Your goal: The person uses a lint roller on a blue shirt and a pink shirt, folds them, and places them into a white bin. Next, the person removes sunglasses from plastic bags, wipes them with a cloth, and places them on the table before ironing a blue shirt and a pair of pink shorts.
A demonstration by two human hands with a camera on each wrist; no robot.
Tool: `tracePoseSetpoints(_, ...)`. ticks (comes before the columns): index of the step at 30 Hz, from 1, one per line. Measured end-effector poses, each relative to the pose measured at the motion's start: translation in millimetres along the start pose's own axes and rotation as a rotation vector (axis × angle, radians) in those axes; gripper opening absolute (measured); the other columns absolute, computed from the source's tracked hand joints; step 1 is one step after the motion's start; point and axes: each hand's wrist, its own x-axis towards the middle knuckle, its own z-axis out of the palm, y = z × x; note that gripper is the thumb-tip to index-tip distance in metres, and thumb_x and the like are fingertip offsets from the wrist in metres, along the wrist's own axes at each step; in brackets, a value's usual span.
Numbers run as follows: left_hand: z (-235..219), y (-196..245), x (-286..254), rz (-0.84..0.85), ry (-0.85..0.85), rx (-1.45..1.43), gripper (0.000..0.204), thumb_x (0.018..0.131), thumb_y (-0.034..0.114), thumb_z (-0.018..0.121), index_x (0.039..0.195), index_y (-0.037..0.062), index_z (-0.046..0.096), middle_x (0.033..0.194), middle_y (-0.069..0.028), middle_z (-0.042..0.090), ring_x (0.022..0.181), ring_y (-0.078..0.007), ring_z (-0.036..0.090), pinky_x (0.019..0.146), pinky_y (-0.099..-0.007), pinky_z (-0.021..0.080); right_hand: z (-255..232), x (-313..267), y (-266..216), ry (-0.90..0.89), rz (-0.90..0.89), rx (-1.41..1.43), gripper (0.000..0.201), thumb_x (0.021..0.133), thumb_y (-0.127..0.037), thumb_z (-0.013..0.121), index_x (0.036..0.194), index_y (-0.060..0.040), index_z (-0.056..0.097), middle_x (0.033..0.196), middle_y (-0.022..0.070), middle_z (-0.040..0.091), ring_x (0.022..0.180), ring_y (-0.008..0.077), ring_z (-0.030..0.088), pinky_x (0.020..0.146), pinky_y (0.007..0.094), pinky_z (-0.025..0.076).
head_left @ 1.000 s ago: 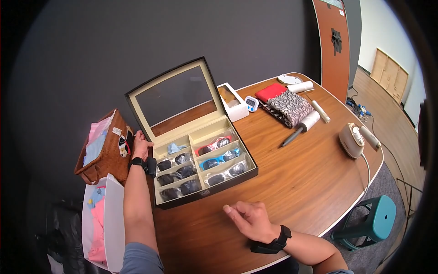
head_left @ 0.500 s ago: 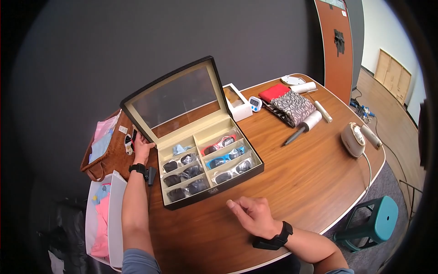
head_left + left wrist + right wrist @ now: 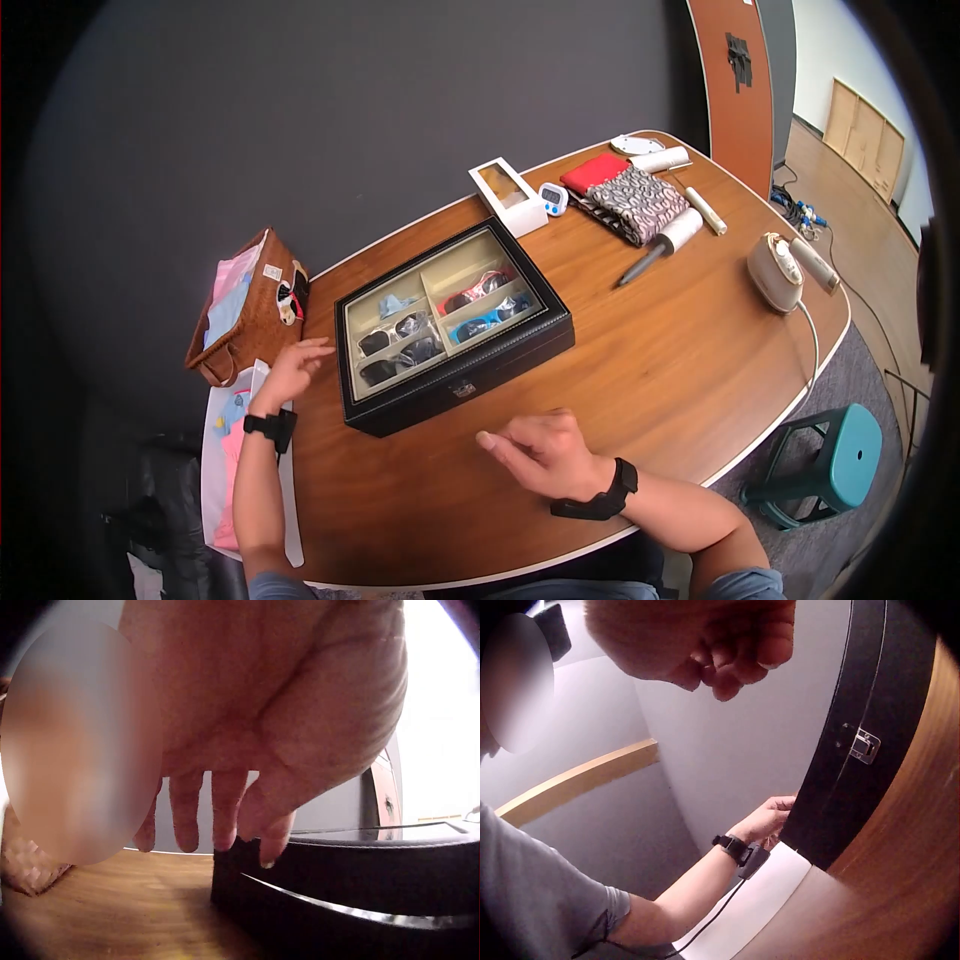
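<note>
A black display case (image 3: 455,365) with a clear window in its lid lies closed on the wooden table; bagged sunglasses (image 3: 478,290) and a small blue cloth (image 3: 396,305) show through it. Beside its left edge is my left hand (image 3: 292,372), fingers extended and holding nothing; the left wrist view has that hand (image 3: 262,697) close to the case's corner (image 3: 232,881). My right hand (image 3: 545,452), in front of the case, is empty with loosely curled fingers. In the right wrist view the case's metal clasp (image 3: 865,746) shows beyond the right hand (image 3: 697,645).
At the left are a brown basket (image 3: 262,305) and a white bin (image 3: 215,480) with clothes. Behind the case stand a white box (image 3: 520,212) and a timer (image 3: 553,198). Farther right lie folded cloths (image 3: 635,205), a lint roller (image 3: 680,232) and a garment steamer (image 3: 775,272).
The case's lid has come down from upright to closed. My left hand has left the lid's left side and moved toward me; my right hand has stayed nearly in place.
</note>
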Motion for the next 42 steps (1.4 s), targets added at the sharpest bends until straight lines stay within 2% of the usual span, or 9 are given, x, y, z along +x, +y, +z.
tracePoseSetpoints(2,16,25,-12,0.028,0.061,-0.047,0.034,0.085,0.002,0.060,0.119,-0.0034,0.063,0.129,-0.0217,0.059,0.121,-0.0378,0.054,0.103,-0.0423,0.044,2,-1,1,0.026,0.044,-0.005,0.026,0.087,-0.009,0.071,0.064,-0.0030,0.062,0.050,0.0080,0.051,0.042,0.0218,0.051,0.042,0.0315,0.038)
tracePoseSetpoints(4,24,77,-24,0.041,0.116,0.195,0.038,0.088,0.011,0.061,0.121,-0.0065,0.058,0.131,-0.0240,0.056,0.122,-0.0405,0.051,0.105,-0.0458,0.040,0,1,0,0.020,0.047,-0.013,0.025,0.087,-0.010,0.071,0.065,-0.0026,0.062,0.050,0.0080,0.051,0.042,0.0219,0.051,0.042,0.0316,0.038)
tracePoseSetpoints(6,33,112,-36,0.079,0.144,0.459,0.044,0.089,0.020,0.062,0.124,-0.0070,0.056,0.135,-0.0270,0.050,0.126,-0.0413,0.046,0.106,-0.0477,0.037,1,0,-1,0.018,0.107,-0.015,0.030,0.089,-0.012,0.069,0.062,-0.0029,0.059,0.054,0.0116,0.053,0.046,0.0282,0.053,0.043,0.0353,0.040)
tracePoseSetpoints(13,93,208,-20,0.187,0.093,0.399,0.081,0.087,0.032,0.069,0.145,-0.0076,0.029,0.150,-0.0274,0.032,0.137,-0.0432,0.033,0.113,-0.0530,0.027,3,-3,0,0.021,0.137,-0.042,0.026,0.088,-0.012,0.070,0.065,-0.0026,0.061,0.054,0.0112,0.054,0.045,0.0255,0.054,0.043,0.0335,0.039)
tracePoseSetpoints(16,103,221,8,0.183,0.139,0.367,0.086,0.083,0.035,0.072,0.147,-0.0038,0.029,0.151,-0.0278,0.029,0.138,-0.0462,0.030,0.111,-0.0587,0.027,2,0,-6,0.026,0.164,-0.039,0.024,0.088,-0.011,0.070,0.067,-0.0022,0.062,0.055,0.0114,0.055,0.044,0.0238,0.052,0.042,0.0330,0.039)
tracePoseSetpoints(23,116,217,47,0.024,0.169,0.324,0.101,0.074,0.050,0.077,0.153,0.0136,0.027,0.154,-0.0257,0.025,0.140,-0.0486,0.027,0.100,-0.0792,0.023,4,-2,0,0.031,0.181,-0.025,0.025,0.089,-0.009,0.070,0.066,-0.0011,0.062,0.051,0.0100,0.050,0.041,0.0158,0.044,0.041,0.0298,0.035)
tracePoseSetpoints(32,117,196,40,0.023,0.191,0.309,0.091,0.077,0.054,0.072,0.152,0.0211,0.031,0.156,-0.0197,0.027,0.141,-0.0440,0.028,0.098,-0.0814,0.022,3,0,1,0.056,0.202,-0.062,0.027,0.088,-0.009,0.070,0.064,-0.0010,0.060,0.049,0.0106,0.048,0.040,0.0194,0.044,0.041,0.0312,0.034)
tracePoseSetpoints(36,97,159,46,-0.019,0.184,0.341,0.094,0.074,0.059,0.071,0.152,0.0222,0.032,0.157,-0.0150,0.028,0.143,-0.0391,0.027,0.102,-0.0789,0.022,1,-2,-1,0.007,0.205,-0.080,0.026,0.088,-0.008,0.071,0.064,-0.0013,0.061,0.051,0.0107,0.051,0.040,0.0204,0.046,0.041,0.0313,0.035)
tracePoseSetpoints(42,76,108,66,-0.052,0.117,0.328,0.104,0.069,0.055,0.078,0.154,0.0244,0.027,0.158,-0.0137,0.027,0.145,-0.0373,0.025,0.109,-0.0717,0.020,4,-3,-5,-0.024,0.157,-0.047,0.025,0.087,-0.008,0.071,0.064,-0.0018,0.062,0.053,0.0107,0.054,0.041,0.0201,0.049,0.041,0.0313,0.036)
